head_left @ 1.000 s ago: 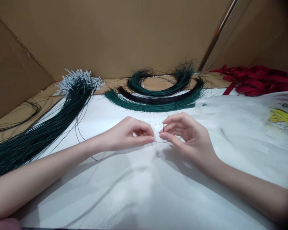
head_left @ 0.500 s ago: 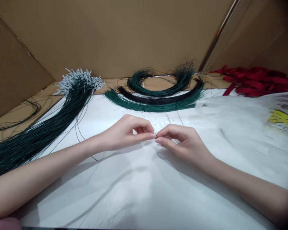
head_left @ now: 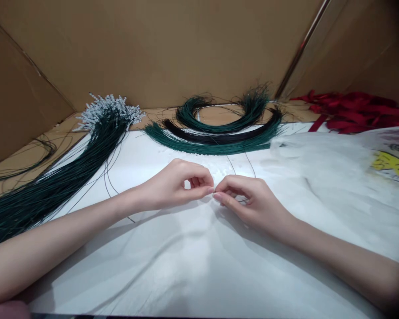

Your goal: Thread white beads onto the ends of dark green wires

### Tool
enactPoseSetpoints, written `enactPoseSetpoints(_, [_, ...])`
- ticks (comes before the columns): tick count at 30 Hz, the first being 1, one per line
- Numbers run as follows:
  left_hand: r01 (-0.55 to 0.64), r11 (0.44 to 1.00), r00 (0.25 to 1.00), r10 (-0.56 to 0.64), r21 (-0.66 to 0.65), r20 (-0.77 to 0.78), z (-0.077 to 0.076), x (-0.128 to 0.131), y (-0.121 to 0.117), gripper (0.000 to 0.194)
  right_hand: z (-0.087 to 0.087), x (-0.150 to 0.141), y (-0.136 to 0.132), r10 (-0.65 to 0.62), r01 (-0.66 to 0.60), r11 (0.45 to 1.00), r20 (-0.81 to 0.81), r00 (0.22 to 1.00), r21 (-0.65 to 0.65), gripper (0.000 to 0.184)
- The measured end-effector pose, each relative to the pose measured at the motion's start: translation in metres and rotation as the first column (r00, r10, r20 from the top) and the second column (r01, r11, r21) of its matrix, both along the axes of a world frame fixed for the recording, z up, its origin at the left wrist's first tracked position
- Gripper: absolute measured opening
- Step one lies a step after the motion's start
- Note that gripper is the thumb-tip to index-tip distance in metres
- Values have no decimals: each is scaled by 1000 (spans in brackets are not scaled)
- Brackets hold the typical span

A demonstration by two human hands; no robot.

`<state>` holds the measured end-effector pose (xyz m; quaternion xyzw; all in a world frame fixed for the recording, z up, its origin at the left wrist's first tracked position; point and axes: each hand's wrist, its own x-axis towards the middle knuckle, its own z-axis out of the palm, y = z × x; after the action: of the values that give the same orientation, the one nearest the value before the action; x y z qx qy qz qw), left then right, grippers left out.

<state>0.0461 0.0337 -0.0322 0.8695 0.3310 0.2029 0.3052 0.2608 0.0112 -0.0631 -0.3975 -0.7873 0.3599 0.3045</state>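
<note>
My left hand (head_left: 189,184) is closed in a pinch, thumb against forefinger, over the middle of the white sheet. Fingertip to fingertip with it, my right hand (head_left: 249,197) also pinches. A thin dark wire (head_left: 214,192) shows as a tiny piece between the two pinches; most of it is hidden by fingers. Behind my right hand, two thin dark strands (head_left: 251,164) run back towards the wire bundles; whether they join the held wire I cannot tell. Small white beads (head_left: 219,167) lie scattered just beyond my fingertips.
At left lies a long bundle of dark green wires (head_left: 96,155) with white beaded tips (head_left: 108,110). Curved green and black wire bundles (head_left: 216,148) lie at the back. Red ribbon (head_left: 362,110) and a translucent plastic bag (head_left: 332,168) are at right. Cardboard walls (head_left: 193,48) stand behind.
My right hand has moved left and down to meet my left hand, its fingers closing from a loose pinch. The wire between the hands now barely shows. My left hand stays almost still.
</note>
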Motion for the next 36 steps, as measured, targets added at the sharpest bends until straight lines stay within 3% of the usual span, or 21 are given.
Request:
enactPoseSetpoints(8, [-22,999,999,24,-41,45,-5,2,-1,14,-1,-3,1,-16,11,997,-64,998,-70,13])
enactPoseSetpoints(18, [-51,987,995,63,-151,76,-17,-2,-2,21,-3,0,2,-5,4,999,41,999,33,15])
enactPoseSetpoints(29, [-64,945,977,125,-321,175,-31,-1,-3,24,-5,2,1,-2,0,999,63,998,32,15])
enactPoseSetpoints(36, [-23,908,907,195,-418,374,-38,-3,2,10,-6,1,1,-14,14,1000,-2,1000,-20,15])
